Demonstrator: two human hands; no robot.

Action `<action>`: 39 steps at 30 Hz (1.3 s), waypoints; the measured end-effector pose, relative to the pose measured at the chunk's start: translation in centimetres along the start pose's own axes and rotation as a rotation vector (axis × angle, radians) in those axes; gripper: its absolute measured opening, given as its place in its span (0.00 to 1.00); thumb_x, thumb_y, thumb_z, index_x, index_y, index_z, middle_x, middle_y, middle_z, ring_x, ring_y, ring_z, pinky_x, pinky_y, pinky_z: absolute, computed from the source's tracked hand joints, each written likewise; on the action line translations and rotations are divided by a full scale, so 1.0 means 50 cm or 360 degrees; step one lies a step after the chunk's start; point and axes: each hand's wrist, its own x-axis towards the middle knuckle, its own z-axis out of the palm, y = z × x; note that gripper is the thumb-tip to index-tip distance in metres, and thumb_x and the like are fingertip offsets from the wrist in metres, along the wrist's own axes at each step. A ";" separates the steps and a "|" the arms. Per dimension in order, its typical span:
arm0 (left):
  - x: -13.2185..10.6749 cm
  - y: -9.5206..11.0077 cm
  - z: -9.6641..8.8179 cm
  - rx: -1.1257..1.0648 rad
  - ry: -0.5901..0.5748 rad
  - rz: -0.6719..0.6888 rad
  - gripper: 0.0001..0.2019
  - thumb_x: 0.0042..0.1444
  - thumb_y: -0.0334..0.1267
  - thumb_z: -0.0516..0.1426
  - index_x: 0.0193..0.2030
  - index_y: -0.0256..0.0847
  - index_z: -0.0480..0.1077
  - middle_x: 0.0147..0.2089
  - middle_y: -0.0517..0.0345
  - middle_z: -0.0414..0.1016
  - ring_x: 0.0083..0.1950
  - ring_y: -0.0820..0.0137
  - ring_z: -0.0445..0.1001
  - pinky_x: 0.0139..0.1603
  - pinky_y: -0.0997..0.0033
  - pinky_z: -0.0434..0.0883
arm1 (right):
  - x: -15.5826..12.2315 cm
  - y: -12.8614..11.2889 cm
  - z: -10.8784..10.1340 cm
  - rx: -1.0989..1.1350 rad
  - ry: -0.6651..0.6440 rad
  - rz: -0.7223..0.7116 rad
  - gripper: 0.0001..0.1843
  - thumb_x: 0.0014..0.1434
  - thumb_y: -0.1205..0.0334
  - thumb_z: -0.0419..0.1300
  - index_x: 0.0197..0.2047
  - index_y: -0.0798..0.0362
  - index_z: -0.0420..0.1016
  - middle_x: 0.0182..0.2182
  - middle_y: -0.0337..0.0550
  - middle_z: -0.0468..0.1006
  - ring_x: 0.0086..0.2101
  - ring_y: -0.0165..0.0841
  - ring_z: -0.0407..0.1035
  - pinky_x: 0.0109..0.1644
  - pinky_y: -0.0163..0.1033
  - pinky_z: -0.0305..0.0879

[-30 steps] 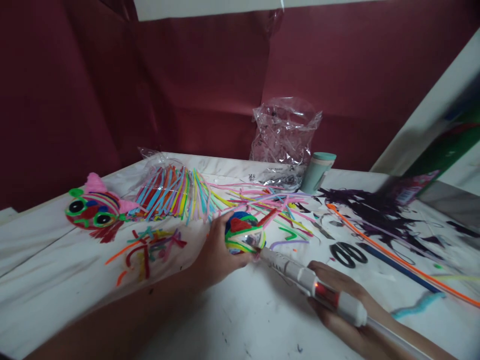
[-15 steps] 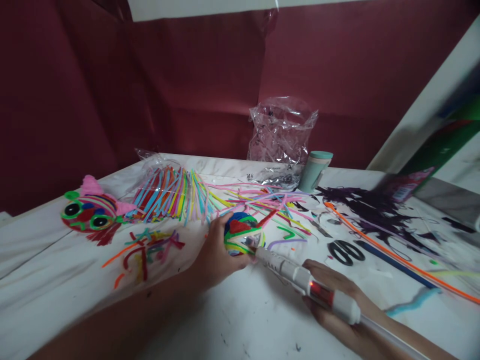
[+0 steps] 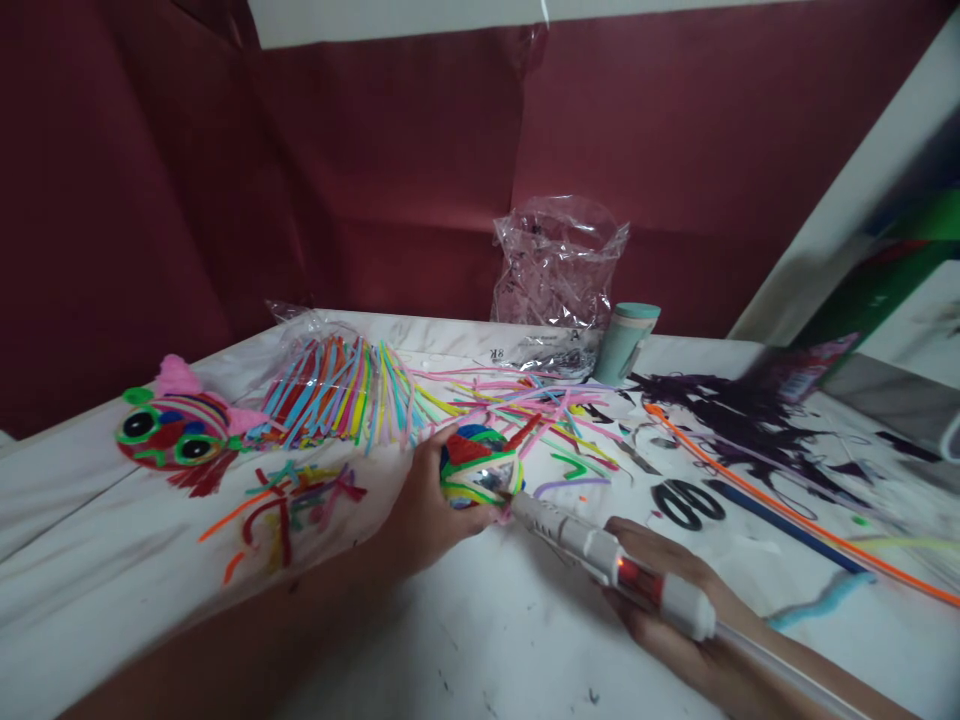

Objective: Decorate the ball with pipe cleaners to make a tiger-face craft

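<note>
My left hand (image 3: 431, 495) is closed round a rounded craft piece (image 3: 480, 450) covered in red, blue, green, yellow and white pipe cleaners, with a bare shiny patch facing me. A red strip sticks out at its upper right. In my right hand (image 3: 667, 580) is a white hot glue gun (image 3: 574, 540) with a lit orange-red part and a translucent glue stick (image 3: 780, 670) running out of its rear. The gun's nozzle points at the lower right edge of the piece; whether it touches I cannot tell. Scissors (image 3: 688, 503) with black handles lie to the right.
A finished-looking pipe-cleaner animal face (image 3: 174, 425) lies at left, near cut pipe-cleaner scraps (image 3: 281, 510). Behind are bundled pipe cleaners (image 3: 337, 390), a clear plastic bag (image 3: 559, 270) and a green cup (image 3: 628, 345). Dark purple shreds (image 3: 735, 420) and an orange pipe cleaner (image 3: 765, 485) lie right.
The craft piece has turned slightly in my left hand, showing more of its shiny patch. The glue gun stays at its edge. The whole view has shifted a little.
</note>
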 end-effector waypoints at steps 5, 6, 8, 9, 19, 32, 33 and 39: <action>0.001 0.002 -0.002 -0.0075 0.0023 -0.0077 0.40 0.31 0.37 0.70 0.55 0.41 0.61 0.54 0.49 0.70 0.59 0.53 0.67 0.61 0.51 0.62 | 0.007 -0.008 -0.011 0.0017 -0.0054 0.0000 0.08 0.56 0.70 0.50 0.28 0.49 0.56 0.23 0.35 0.65 0.23 0.30 0.63 0.24 0.33 0.58; 0.002 0.002 -0.003 -0.0090 0.0016 -0.0086 0.40 0.31 0.38 0.70 0.54 0.41 0.61 0.53 0.49 0.70 0.59 0.53 0.67 0.61 0.51 0.62 | 0.007 -0.009 -0.013 0.0013 -0.0055 0.0021 0.08 0.57 0.69 0.50 0.28 0.49 0.56 0.23 0.35 0.65 0.23 0.30 0.63 0.25 0.32 0.58; 0.002 0.002 -0.004 -0.0107 -0.0022 -0.0119 0.39 0.33 0.39 0.69 0.54 0.41 0.61 0.53 0.49 0.70 0.58 0.54 0.67 0.60 0.52 0.63 | 0.005 -0.009 -0.016 -0.0004 -0.0059 0.0048 0.08 0.57 0.69 0.50 0.28 0.49 0.56 0.22 0.35 0.64 0.23 0.29 0.64 0.25 0.32 0.58; 0.001 0.002 -0.004 -0.0101 -0.0040 -0.0144 0.39 0.33 0.39 0.69 0.55 0.40 0.61 0.53 0.49 0.70 0.58 0.54 0.68 0.60 0.52 0.64 | 0.004 -0.009 -0.017 -0.0009 -0.0057 0.0052 0.08 0.58 0.68 0.50 0.28 0.49 0.57 0.22 0.35 0.64 0.23 0.30 0.64 0.25 0.32 0.59; 0.001 0.007 -0.004 -0.0085 -0.0015 -0.0170 0.38 0.33 0.37 0.68 0.54 0.40 0.61 0.52 0.49 0.70 0.56 0.55 0.69 0.58 0.53 0.65 | 0.008 -0.012 -0.015 0.0049 -0.0094 0.0128 0.08 0.58 0.65 0.50 0.27 0.49 0.58 0.22 0.35 0.66 0.22 0.29 0.65 0.25 0.32 0.60; 0.001 0.007 -0.003 -0.0013 -0.0032 -0.0194 0.39 0.34 0.40 0.68 0.55 0.40 0.59 0.55 0.46 0.68 0.57 0.54 0.68 0.59 0.52 0.64 | 0.008 -0.021 -0.022 -0.0004 -0.0080 0.0199 0.07 0.58 0.63 0.51 0.27 0.48 0.61 0.22 0.36 0.69 0.22 0.32 0.68 0.26 0.34 0.65; 0.001 0.007 -0.003 -0.0031 -0.0027 -0.0190 0.39 0.34 0.40 0.68 0.55 0.40 0.59 0.55 0.46 0.68 0.57 0.54 0.68 0.59 0.52 0.64 | 0.008 -0.022 -0.023 -0.0022 -0.0102 0.0222 0.07 0.58 0.63 0.51 0.28 0.48 0.62 0.22 0.36 0.69 0.22 0.32 0.68 0.25 0.34 0.65; 0.002 0.005 -0.004 -0.0039 0.0007 -0.0170 0.37 0.33 0.37 0.68 0.53 0.41 0.61 0.52 0.50 0.70 0.57 0.55 0.69 0.60 0.52 0.64 | 0.005 -0.022 -0.025 0.0003 -0.0127 0.0305 0.05 0.57 0.62 0.51 0.30 0.48 0.64 0.24 0.38 0.72 0.25 0.34 0.69 0.27 0.35 0.67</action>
